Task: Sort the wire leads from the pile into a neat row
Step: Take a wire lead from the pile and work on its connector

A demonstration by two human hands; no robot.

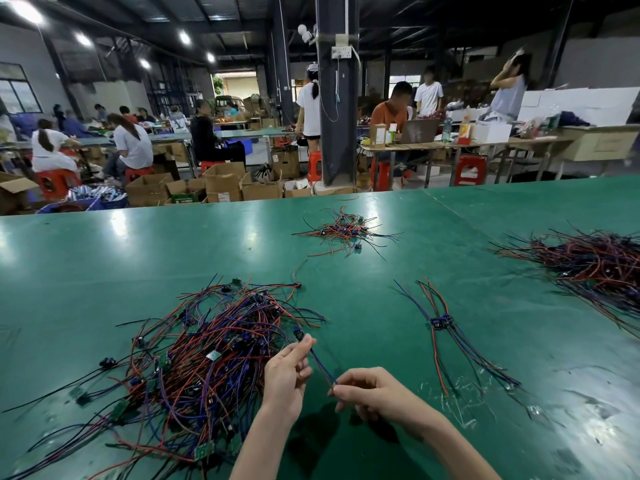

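The left hand (287, 375) pinches one wire lead (319, 362) near its black plug, thumb and forefinger clamped on it; the right hand (367, 389) pinches its other end. The lead is stretched above the green table (363, 289), just right of the pile (207, 358); a few sorted leads (441, 322) lie further right.

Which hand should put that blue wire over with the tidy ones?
Probably the right hand. It pinches the blue wire and sits nearer the tidy leads. The left hand, pinching the other end, is beside the pile.
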